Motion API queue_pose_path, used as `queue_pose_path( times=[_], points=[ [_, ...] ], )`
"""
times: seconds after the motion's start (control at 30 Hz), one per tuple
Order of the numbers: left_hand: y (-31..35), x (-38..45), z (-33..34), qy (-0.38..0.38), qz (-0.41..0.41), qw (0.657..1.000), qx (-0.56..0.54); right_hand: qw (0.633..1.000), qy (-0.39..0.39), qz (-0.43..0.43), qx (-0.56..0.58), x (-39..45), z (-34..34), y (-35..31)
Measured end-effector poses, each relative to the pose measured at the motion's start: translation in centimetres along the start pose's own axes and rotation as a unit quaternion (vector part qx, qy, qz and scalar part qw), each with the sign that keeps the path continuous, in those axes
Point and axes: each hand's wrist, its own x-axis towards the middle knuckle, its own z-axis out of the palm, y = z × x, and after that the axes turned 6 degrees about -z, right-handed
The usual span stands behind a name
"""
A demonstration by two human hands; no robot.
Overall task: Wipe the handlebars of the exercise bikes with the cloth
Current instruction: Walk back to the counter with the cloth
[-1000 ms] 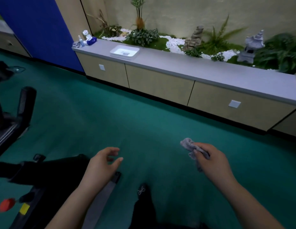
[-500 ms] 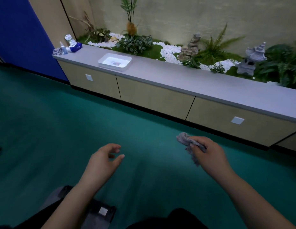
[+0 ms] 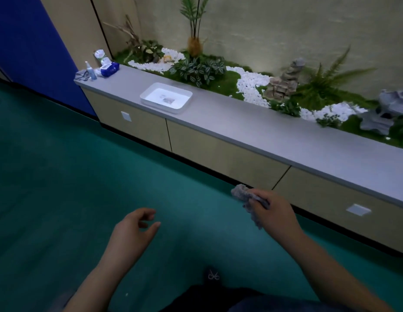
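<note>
- At the bottom centre of the frame I see my dark shoe (image 3: 211, 276) on the green floor (image 3: 60, 188).
- My left hand (image 3: 130, 230), lower centre, hangs over the floor with fingers loosely curled, holding nothing.
- My right hand (image 3: 272, 210), right of centre, pinches the grey cloth (image 3: 243, 194); the cloth is bunched, one end poking out past my fingers and another drooping below them.
- Past the hands, the long bench (image 3: 252, 131) runs from upper left down to the right edge, with a white tray (image 3: 166, 100) on it and a spray bottle (image 3: 90, 70) and wipes pack (image 3: 109, 69) at its far left end.
- Behind it is a planter of ferns and white pebbles (image 3: 250, 86).
- No bike or handlebar is in view, so I judge I'm between wipes or finished; next I'd need to find a bike, or set the cloth down.
</note>
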Motion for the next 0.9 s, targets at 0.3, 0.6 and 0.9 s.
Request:
queue_pose_path(
  times=[0.3,0.6,0.9],
  points=[
    [2.1,13.0,-4.3,0.067,-0.03,0.997,-0.029,0.995,-0.074,-0.055,-0.028,17.3,3.8,-5.2],
    [-2.5,27.3,-10.0,0.048,-0.058,0.997,-0.027,0.996,-0.085,-0.035,0.01,29.4,13.2,-10.6],
    [-3.1,44.1,-18.1,0.004,-0.01,1.0,0.015,1.0,-0.02,-0.004,-0.007,40.5,19.9,-16.9]
  ],
)
